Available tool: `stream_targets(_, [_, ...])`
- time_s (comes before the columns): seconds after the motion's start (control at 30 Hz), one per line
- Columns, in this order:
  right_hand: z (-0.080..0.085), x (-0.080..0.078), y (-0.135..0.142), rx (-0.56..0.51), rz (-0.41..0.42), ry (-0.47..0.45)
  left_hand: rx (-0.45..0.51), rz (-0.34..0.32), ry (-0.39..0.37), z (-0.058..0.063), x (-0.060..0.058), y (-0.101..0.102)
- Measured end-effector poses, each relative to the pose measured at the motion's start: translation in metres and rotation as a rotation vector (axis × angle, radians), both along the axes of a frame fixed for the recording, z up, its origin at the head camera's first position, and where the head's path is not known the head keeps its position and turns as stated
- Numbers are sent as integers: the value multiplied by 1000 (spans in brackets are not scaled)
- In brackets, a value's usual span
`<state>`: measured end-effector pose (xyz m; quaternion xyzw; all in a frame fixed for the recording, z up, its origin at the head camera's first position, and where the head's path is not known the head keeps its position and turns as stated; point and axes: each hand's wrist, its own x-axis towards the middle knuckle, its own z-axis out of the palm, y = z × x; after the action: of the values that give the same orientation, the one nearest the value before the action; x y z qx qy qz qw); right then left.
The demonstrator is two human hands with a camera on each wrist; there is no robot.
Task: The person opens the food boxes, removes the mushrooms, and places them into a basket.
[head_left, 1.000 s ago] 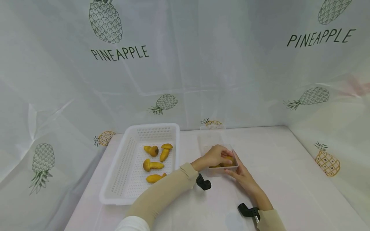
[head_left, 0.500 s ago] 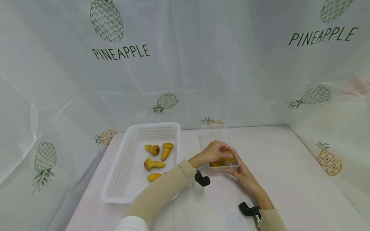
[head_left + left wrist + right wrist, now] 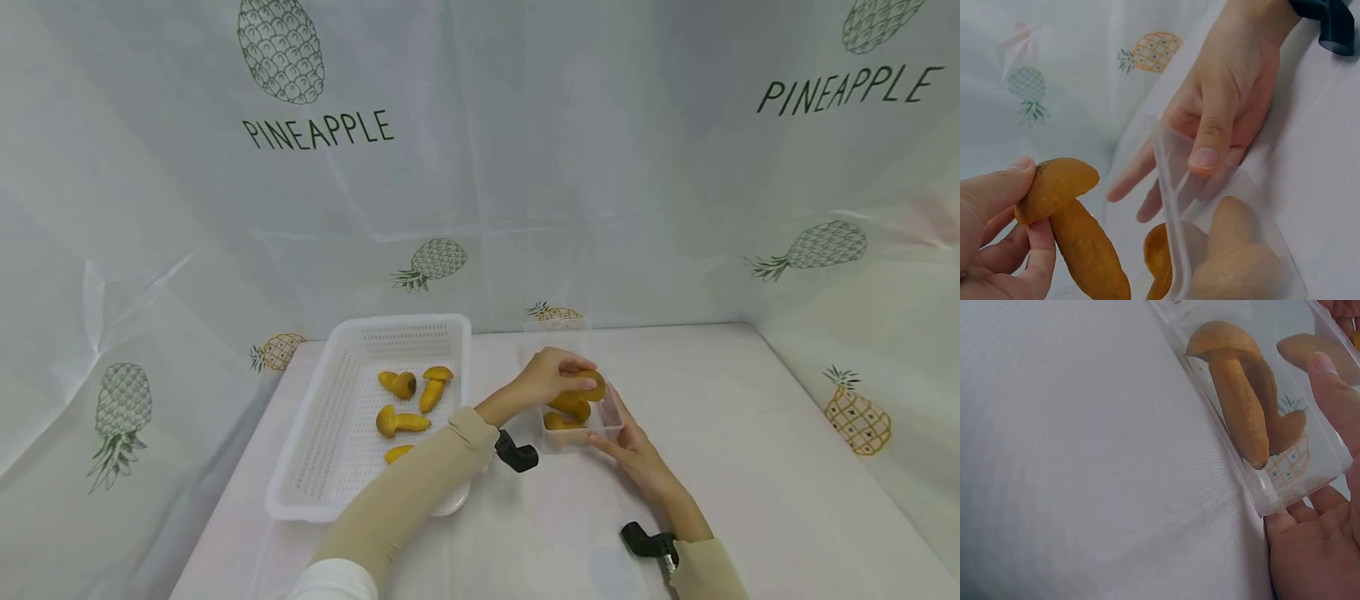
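Note:
My left hand (image 3: 549, 377) pinches a yellow-brown mushroom (image 3: 1088, 240) by its cap, thumb on one side and fingers on the other. Its stem hangs down beside the clear plastic box (image 3: 1175, 250) in the left wrist view; from the head, it overlaps the box's back part. Several similar mushrooms lie in the box, one with its stem (image 3: 1238, 403) against the near wall. My right hand (image 3: 637, 458) rests at the box's right front corner, thumb (image 3: 1335, 394) on the near wall and fingers extended along the right side.
To the left stands a white perforated basket (image 3: 300, 450) with several mushrooms (image 3: 401, 421); my left sleeve (image 3: 412, 492) crosses its front right corner. The box's clear lid (image 3: 557, 337) lies open behind it. A pineapple-print sheet (image 3: 600, 167) hangs behind the white-covered table (image 3: 750, 433).
My left hand has risen from inside the box, lifting the mushroom up and slightly back. Mushrooms left in the box show more now. My right hand stays at the corner.

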<state>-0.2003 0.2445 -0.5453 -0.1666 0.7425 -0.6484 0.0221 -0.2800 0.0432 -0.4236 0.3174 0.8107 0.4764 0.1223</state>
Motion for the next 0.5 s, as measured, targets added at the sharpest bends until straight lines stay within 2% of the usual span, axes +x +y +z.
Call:
stream_targets(0.2, [0,0,-1,17,-32,-43,80,39,-40,5,-2,-9])
stream_targets(0.5, [1,1,-2,16,-35,-61,116,75,-66,14,-4,-26])
